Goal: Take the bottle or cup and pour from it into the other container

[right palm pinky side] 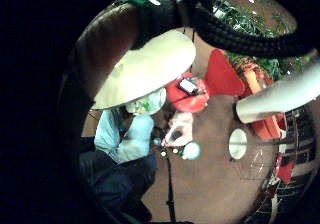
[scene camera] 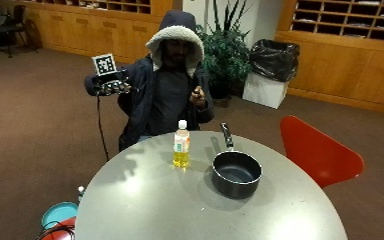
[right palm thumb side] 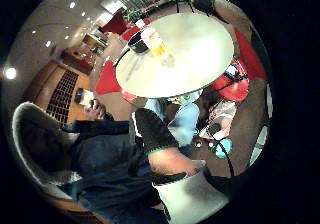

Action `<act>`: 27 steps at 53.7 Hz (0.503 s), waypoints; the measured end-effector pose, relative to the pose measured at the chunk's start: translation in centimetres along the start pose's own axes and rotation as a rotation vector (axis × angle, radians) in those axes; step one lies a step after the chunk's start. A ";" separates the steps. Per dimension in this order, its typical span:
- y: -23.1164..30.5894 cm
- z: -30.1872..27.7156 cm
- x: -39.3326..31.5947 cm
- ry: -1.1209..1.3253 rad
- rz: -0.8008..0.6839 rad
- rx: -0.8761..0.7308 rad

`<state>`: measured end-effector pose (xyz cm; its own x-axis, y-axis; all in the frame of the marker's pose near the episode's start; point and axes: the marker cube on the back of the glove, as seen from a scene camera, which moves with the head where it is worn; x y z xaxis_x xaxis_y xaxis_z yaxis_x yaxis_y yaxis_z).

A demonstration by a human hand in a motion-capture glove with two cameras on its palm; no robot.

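In the outside view a clear bottle point(scene camera: 181, 145) with a white cap and yellow liquid stands upright on the round grey table point(scene camera: 145, 200). Just to its right sits a dark pot point(scene camera: 236, 172) with a long handle pointing toward the seated person. My gloved right hand point(scene camera: 112, 86) is raised at shoulder height, well behind and to the left of the bottle, palm toward the table, fingers loosely curled and holding nothing. The bare hand point(scene camera: 197, 95) is lifted in front of the chest. The thumb side palm view shows the bottle point(right palm thumb side: 155, 43) and pot point(right palm thumb side: 137, 41) far off on the table point(right palm thumb side: 195, 59).
A red chair point(scene camera: 315, 150) stands at the table's right side. A teal round object point(scene camera: 59, 214) lies on the floor at the left. A potted plant point(scene camera: 225, 50) and a bagged bin point(scene camera: 272, 70) stand behind the person.
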<state>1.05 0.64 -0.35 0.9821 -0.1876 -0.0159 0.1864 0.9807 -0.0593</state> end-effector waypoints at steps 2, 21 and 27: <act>-0.1 -0.1 0.3 0.008 -0.080 -0.011; -4.2 2.7 -1.0 -0.003 -0.099 0.121; -6.6 4.8 -2.4 -0.019 -0.040 0.073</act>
<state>-2.39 -5.13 4.91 0.9741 -0.2260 0.0042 0.2259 0.9741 0.0133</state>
